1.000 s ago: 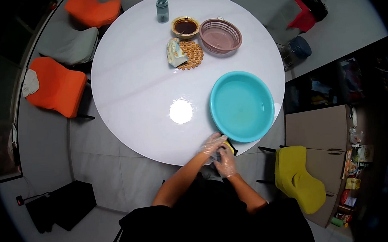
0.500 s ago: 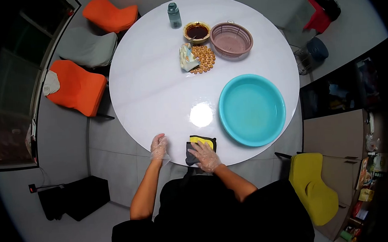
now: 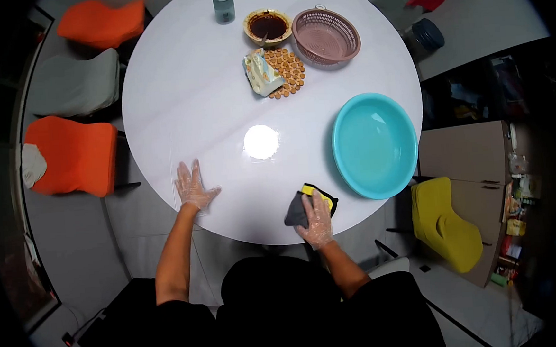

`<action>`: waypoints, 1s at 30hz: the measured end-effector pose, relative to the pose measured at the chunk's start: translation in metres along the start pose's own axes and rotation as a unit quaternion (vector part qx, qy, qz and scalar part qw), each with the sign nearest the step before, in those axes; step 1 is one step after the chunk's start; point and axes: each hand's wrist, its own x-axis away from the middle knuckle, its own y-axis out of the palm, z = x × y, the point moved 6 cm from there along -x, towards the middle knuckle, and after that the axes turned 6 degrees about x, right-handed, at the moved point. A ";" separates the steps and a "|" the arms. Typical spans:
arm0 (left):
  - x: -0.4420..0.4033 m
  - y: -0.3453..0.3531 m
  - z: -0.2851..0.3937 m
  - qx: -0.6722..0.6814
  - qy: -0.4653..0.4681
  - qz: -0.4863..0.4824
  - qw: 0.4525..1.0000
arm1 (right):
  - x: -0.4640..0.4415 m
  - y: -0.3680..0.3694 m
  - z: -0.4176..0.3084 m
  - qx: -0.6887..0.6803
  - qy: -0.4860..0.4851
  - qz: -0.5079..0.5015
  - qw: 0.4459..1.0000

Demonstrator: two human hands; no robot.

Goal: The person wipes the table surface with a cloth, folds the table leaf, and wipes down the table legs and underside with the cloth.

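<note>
In a clear plastic glove, my right hand (image 3: 316, 219) presses a grey and yellow cloth (image 3: 298, 210) with dark edging against the white round table (image 3: 230, 222), near its front edge. The fingers lie over the cloth and hide part of it. My left hand (image 3: 193, 187), gloved the same way, rests on the tabletop at the left front edge with its fingers spread and nothing in it. To the right of the cloth, close by, stands a large turquoise basin (image 3: 375, 147) that looks to have water in it.
Toward the table's back are a water bottle (image 3: 223, 4), a bowl of dark sauce (image 3: 268, 26), a brown plastic basket (image 3: 326, 36), and a tissue pack (image 3: 261, 73) on a beaded mat (image 3: 290, 76). Orange chairs (image 3: 77, 155) stand left, a yellow-green chair (image 3: 446, 226) right.
The cloth has shifted right under my right hand and turned. My left hand has moved left along the table edge and spread its fingers. The view has shifted too.
</note>
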 end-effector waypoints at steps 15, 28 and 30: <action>-0.011 -0.021 0.019 -0.162 0.046 -0.249 0.954 | -0.026 0.034 -0.020 0.110 0.121 0.082 0.983; -0.022 -0.022 0.028 -0.178 0.020 -0.290 0.940 | -0.252 0.005 -0.008 0.120 0.158 0.243 0.949; -0.025 -0.025 0.031 -0.181 0.024 -0.286 0.941 | -0.245 0.017 -0.037 0.108 0.100 0.258 0.955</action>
